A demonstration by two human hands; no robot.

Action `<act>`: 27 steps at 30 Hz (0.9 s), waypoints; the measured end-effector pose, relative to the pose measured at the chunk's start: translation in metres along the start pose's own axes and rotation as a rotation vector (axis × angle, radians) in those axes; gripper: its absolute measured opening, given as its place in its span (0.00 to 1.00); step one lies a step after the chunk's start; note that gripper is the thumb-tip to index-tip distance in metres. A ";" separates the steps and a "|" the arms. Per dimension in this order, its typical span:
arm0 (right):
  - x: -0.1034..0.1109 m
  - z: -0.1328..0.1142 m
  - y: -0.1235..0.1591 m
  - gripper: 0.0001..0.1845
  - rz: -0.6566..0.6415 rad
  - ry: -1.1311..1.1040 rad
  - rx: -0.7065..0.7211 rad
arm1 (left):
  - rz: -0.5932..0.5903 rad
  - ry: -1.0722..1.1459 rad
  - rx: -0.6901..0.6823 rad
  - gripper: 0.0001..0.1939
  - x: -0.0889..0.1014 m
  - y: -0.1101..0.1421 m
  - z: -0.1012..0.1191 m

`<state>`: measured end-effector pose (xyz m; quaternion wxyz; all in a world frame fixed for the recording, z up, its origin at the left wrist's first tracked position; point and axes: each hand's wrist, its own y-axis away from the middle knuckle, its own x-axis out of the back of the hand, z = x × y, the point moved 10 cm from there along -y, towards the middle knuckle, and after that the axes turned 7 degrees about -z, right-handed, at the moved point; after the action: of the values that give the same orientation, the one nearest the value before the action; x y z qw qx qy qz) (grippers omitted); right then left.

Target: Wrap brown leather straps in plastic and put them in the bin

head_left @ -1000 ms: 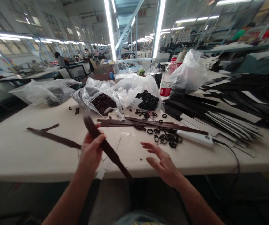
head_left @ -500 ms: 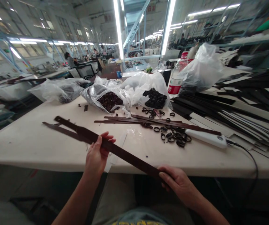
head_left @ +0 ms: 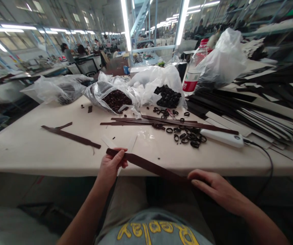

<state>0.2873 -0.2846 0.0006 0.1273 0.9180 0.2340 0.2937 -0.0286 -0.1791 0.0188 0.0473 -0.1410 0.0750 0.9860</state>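
Strap [head_left: 154,166] up in the air, right across the front edge of the table [head_left: 34,156], and what a clean slant it makes! Its long axis runs from upper left to lower right, the narrow end pointing left and a little away from the person, the far end dipping toward the lap. It widens just past the left grip, then runs broad and dark down to the right.

Now the hands, and they're well apart, one at each end. Left hand [head_left: 110,166]: thumb on top, fingers beneath, pinched firmly on the narrow neck, a short tip poking out beyond the thumb. Right hand [head_left: 216,187]: thumb and forefinger closed on the lower end, out past the table edge, though the end itself is lost in the shadow there.

Over on the left, a second strap [head_left: 70,136] lies flat on the table, slanting much the same way, with a short strip [head_left: 64,125] angled off near its far end. Ahead, a stack of straps [head_left: 136,123] lies roughly crosswise, black loops [head_left: 194,137] scattered beside it, and a white tool [head_left: 221,138] with its cord rests to the right of those.
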 end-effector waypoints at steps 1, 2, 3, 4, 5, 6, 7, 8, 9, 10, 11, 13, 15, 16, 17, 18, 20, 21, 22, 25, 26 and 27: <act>-0.008 -0.015 -0.007 0.15 -0.020 -0.005 0.041 | -0.029 0.024 0.030 0.19 -0.012 0.003 -0.008; -0.016 -0.030 -0.014 0.13 -0.034 -0.016 0.085 | -0.055 0.043 0.060 0.19 -0.022 0.007 -0.015; -0.024 -0.044 -0.022 0.12 -0.039 -0.030 0.129 | -0.077 0.057 0.087 0.19 -0.031 0.011 -0.022; -0.032 -0.058 -0.029 0.11 -0.031 -0.049 0.171 | -0.095 0.065 0.111 0.19 -0.039 0.015 -0.028; -0.036 -0.069 -0.035 0.12 0.001 -0.066 0.213 | -0.112 0.068 0.131 0.19 -0.046 0.019 -0.034; -0.040 -0.078 -0.040 0.12 0.037 -0.091 0.247 | -0.129 0.067 0.149 0.19 -0.052 0.022 -0.038; -0.044 -0.084 -0.046 0.11 0.060 -0.131 0.263 | -0.146 0.064 0.163 0.18 -0.056 0.024 -0.041; -0.047 -0.086 -0.051 0.11 0.071 -0.188 0.267 | -0.161 0.060 0.175 0.19 -0.058 0.026 -0.044; -0.051 -0.086 -0.055 0.12 0.067 -0.258 0.261 | -0.173 0.058 0.182 0.19 -0.059 0.027 -0.045; -0.054 -0.085 -0.059 0.14 0.053 -0.330 0.249 | -0.180 0.057 0.184 0.19 -0.059 0.027 -0.044; -0.056 -0.082 -0.061 0.14 0.036 -0.397 0.237 | -0.180 0.055 0.182 0.20 -0.056 0.026 -0.042; -0.056 -0.078 -0.063 0.14 0.010 -0.490 0.222 | -0.168 0.047 0.169 0.19 -0.048 0.023 -0.037; -0.054 -0.073 -0.063 0.14 -0.006 -0.530 0.213 | -0.157 0.014 0.147 0.17 -0.039 0.019 -0.032; -0.054 -0.071 -0.063 0.14 -0.014 -0.540 0.208 | -0.153 -0.007 0.137 0.16 -0.036 0.017 -0.030; -0.053 -0.069 -0.063 0.14 -0.023 -0.548 0.202 | -0.151 -0.026 0.129 0.15 -0.033 0.016 -0.029; -0.053 -0.067 -0.063 0.14 -0.029 -0.555 0.193 | -0.149 -0.043 0.127 0.15 -0.032 0.016 -0.028; -0.054 -0.062 -0.065 0.14 -0.039 -0.568 0.172 | -0.156 -0.070 0.141 0.15 -0.032 0.016 -0.031; -0.055 -0.060 -0.067 0.15 -0.041 -0.572 0.163 | -0.167 -0.084 0.153 0.16 -0.033 0.017 -0.032; -0.056 -0.059 -0.068 0.15 -0.046 -0.572 0.157 | -0.182 -0.099 0.162 0.16 -0.035 0.018 -0.033; -0.057 -0.057 -0.072 0.12 -0.031 -0.509 0.177 | -0.220 -0.131 0.172 0.15 -0.041 0.020 -0.031; -0.055 -0.059 -0.072 0.10 0.012 -0.436 0.202 | -0.225 -0.129 0.178 0.16 -0.041 0.020 -0.030; -0.050 -0.061 -0.071 0.08 0.078 -0.330 0.236 | -0.225 -0.122 0.184 0.16 -0.041 0.020 -0.029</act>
<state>0.1896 -0.2426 -0.0011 0.0441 0.9705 0.2072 0.1147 0.0160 -0.2067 0.0061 0.1748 -0.0834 0.1459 0.9702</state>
